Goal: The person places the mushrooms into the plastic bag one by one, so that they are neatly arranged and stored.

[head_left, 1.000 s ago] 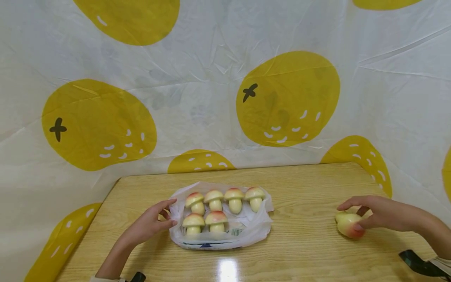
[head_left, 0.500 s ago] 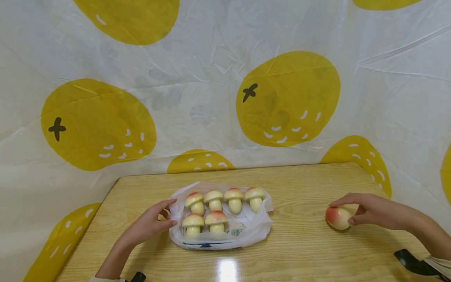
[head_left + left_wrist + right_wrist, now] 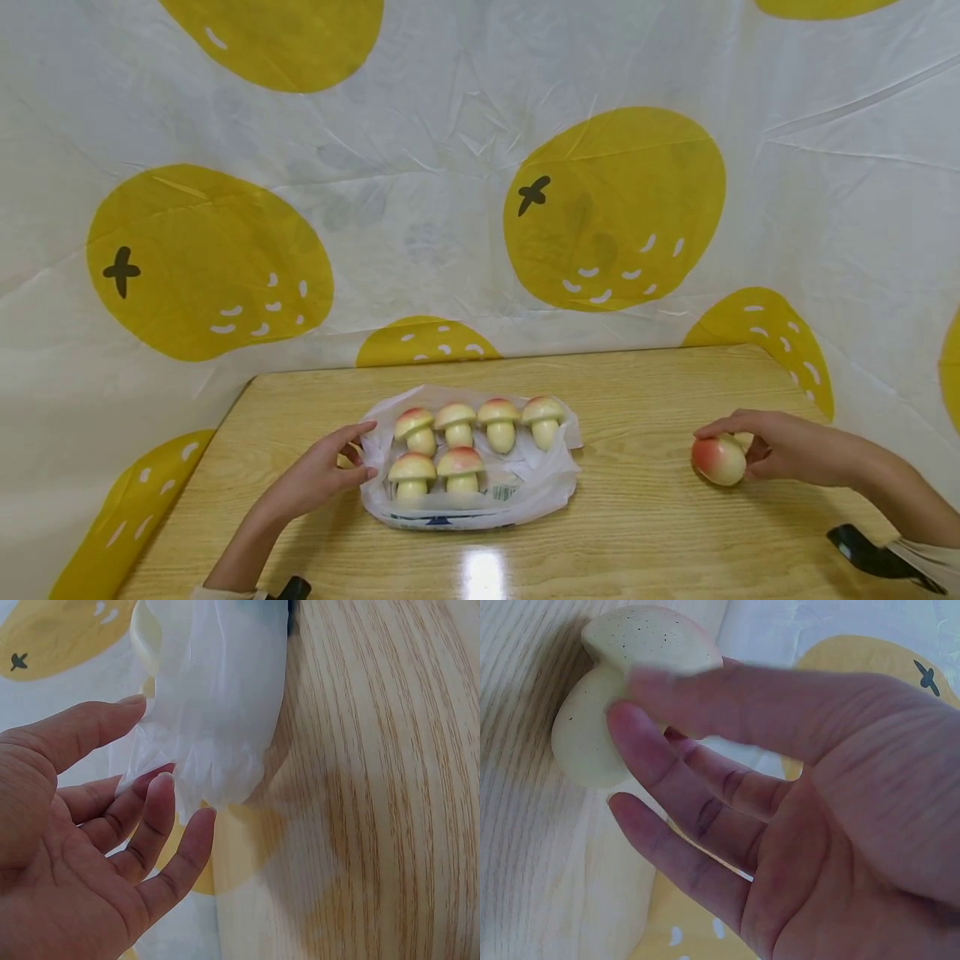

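At the right of the table, my right hand (image 3: pixel 795 450) pinches a toy mushroom (image 3: pixel 718 461) between thumb and fingers. Its red-tinged cap faces left in the head view; the right wrist view shows the pale, speckled mushroom (image 3: pixel 589 739) lying against the wood. My left hand (image 3: pixel 322 471) is at the left edge of a white plastic bag (image 3: pixel 540 492). In the left wrist view its loosely bent fingers touch the crinkled bag (image 3: pixel 217 720), with thumb and fingers apart. Several similar mushrooms (image 3: pixel 498 425) lie in two rows on the bag.
The wooden table (image 3: pixel 637 533) carries the bag near its middle, with bare wood between bag and right hand. A white cloth with yellow fruit prints (image 3: pixel 615 208) hangs behind and at the sides. Black straps (image 3: pixel 873 554) are at both wrists.
My right hand has moved slightly left with the mushroom, whose red cap has turned from the near side towards the left. My left hand and the bag have stayed put.
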